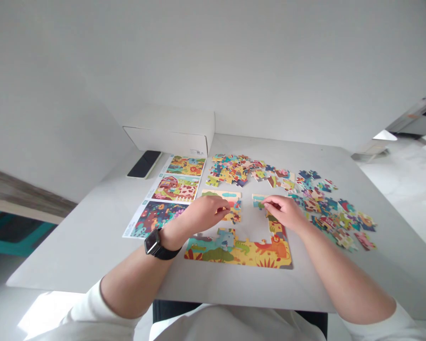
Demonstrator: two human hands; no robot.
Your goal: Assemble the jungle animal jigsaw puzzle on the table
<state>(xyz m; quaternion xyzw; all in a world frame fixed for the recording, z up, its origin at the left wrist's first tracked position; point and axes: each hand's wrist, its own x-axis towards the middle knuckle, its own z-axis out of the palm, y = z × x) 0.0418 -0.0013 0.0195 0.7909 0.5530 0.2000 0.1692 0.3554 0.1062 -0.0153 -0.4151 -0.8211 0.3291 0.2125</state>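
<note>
A partly assembled jigsaw puzzle (227, 255) with a lion, an elephant and a crocodile lies on the table before me, its middle open. My left hand (210, 211) is over its upper-left section (229, 194), fingers curled and closed; what they hold, if anything, is hidden. At the upper-right corner, the thumb and fingers of my right hand (286, 211) pinch a light blue and green puzzle piece (258, 199). A gap separates this corner from the upper-left section. Down the right side, joined pieces run to the lion.
Loose puzzle pieces (230, 168) are heaped behind the puzzle, and more (326, 208) spread to the right. Three picture sheets (175, 188) lie on the left, beside a phone (144, 164). A white box (170, 135) stands against the wall at the back of the table (92, 237).
</note>
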